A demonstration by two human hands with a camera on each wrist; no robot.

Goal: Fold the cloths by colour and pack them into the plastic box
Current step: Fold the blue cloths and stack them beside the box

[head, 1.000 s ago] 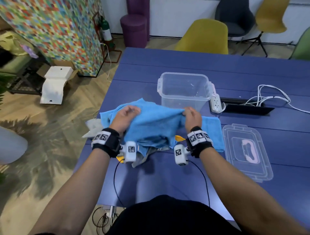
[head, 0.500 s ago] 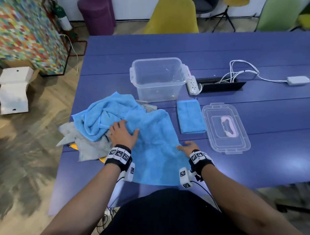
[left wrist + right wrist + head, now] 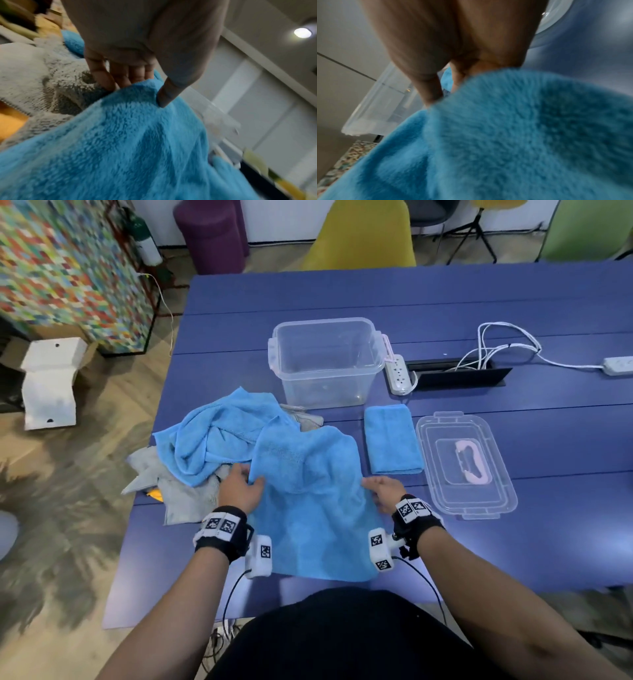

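- While both hands work at its side edges, a blue cloth [image 3: 308,501] lies spread on the near part of the purple table [image 3: 513,542], its far part rumpled and raised.
- The left hand [image 3: 239,491] grips the cloth's left edge; in the left wrist view the thumb [image 3: 171,92] presses on top of the blue pile and the fingers [image 3: 120,75] reach down behind the edge, so the fold is pinched between them.
- The right hand [image 3: 385,494] holds the right edge; in the right wrist view the thumb [image 3: 429,89] lies close against the fingers with cloth bunched up at them, though blur hides the fingertips.
- To the left, a second crumpled blue cloth [image 3: 212,433] lies over a grey cloth [image 3: 178,501], with a scrap of orange cloth [image 3: 154,494] showing under the grey one.
- A folded blue cloth [image 3: 392,440] lies flat to the right of the spread one, just beside the clear lid [image 3: 466,463].
- The clear plastic box [image 3: 325,361] stands open on the far side of the cloths, with no cloth inside it.
- A white power strip [image 3: 399,373] lies just right of the box, near white cables [image 3: 503,347].
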